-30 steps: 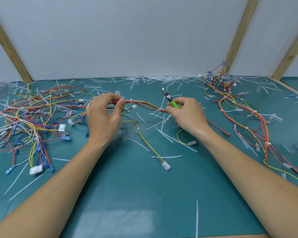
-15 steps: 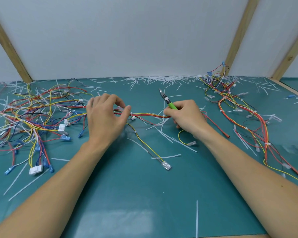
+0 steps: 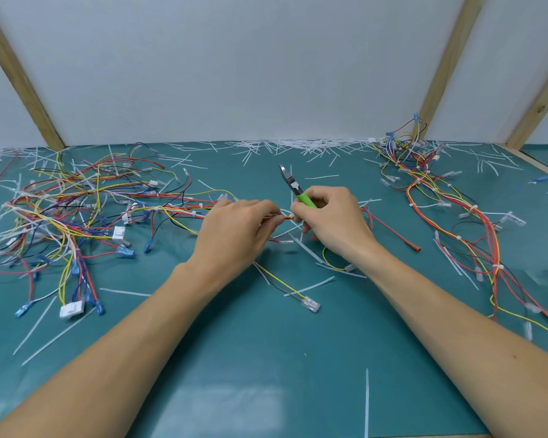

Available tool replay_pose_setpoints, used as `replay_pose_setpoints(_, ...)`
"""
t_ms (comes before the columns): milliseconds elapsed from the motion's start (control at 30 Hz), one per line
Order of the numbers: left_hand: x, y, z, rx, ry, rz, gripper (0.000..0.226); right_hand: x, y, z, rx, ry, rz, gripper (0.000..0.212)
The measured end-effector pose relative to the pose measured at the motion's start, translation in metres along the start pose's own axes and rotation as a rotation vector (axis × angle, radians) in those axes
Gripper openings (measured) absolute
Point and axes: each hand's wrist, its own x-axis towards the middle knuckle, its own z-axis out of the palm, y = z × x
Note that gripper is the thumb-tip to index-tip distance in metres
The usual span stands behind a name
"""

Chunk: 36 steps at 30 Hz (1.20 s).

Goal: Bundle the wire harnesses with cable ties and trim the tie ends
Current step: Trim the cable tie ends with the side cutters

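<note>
A bunch of wires (image 3: 285,218) was pinched by the left hand (image 3: 234,235) and the right hand (image 3: 332,222). Green cutters (image 3: 293,186), pointing to 11 o'clock, were gripped too. No writing could be read.

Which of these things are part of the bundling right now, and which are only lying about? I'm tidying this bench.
In use:
- wire bundle, pinched between left hand and right hand
- green-handled cutters, gripped by the right hand

Lying about:
- tangled harness pile, left
- harness run, right
- trimmed tie ends by the wall
- loose cable tie, near edge
</note>
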Motion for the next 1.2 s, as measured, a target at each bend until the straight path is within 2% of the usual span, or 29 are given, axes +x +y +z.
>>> replay_pose_setpoints(100,0.001,-0.004,0.003,0.07,-0.004,-0.003,0.025,-0.002,-0.002,0.0,0.009,-0.037,-0.013,0.015)
replay_pose_setpoints(267,0.001,-0.002,0.012,0.143,-0.081,-0.04,0.017,-0.004,-0.001,0.003,0.001,-0.056,-0.065,0.016)
replay_pose_setpoints(400,-0.004,-0.004,0.013,0.008,-0.031,-0.161,0.011,-0.003,0.0,0.003,-0.006,-0.059,-0.088,0.018)
replay_pose_setpoints(500,-0.005,-0.011,0.015,-0.111,-0.085,-0.269,0.016,0.001,0.002,-0.001,0.019,0.017,-0.059,0.022)
replay_pose_setpoints(667,-0.004,-0.022,0.016,-0.343,-0.13,-0.357,0.017,0.012,0.0,-0.017,0.309,0.176,0.038,0.032)
replay_pose_setpoints(800,-0.005,-0.023,0.017,-0.388,-0.11,-0.376,0.021,0.014,-0.001,-0.025,0.449,0.151,0.112,0.052)
replay_pose_setpoints(1000,-0.004,-0.025,0.017,-0.451,-0.106,-0.41,0.027,0.01,0.001,-0.023,0.322,0.048,-0.035,0.044)
replay_pose_setpoints(1100,-0.003,-0.027,0.016,-0.5,-0.048,-0.429,0.026,0.007,0.005,-0.021,0.021,0.006,-0.192,0.039)
replay_pose_setpoints(1200,-0.003,-0.029,0.015,-0.485,-0.041,-0.426,0.022,0.005,0.007,-0.023,-0.307,0.049,-0.302,0.039)
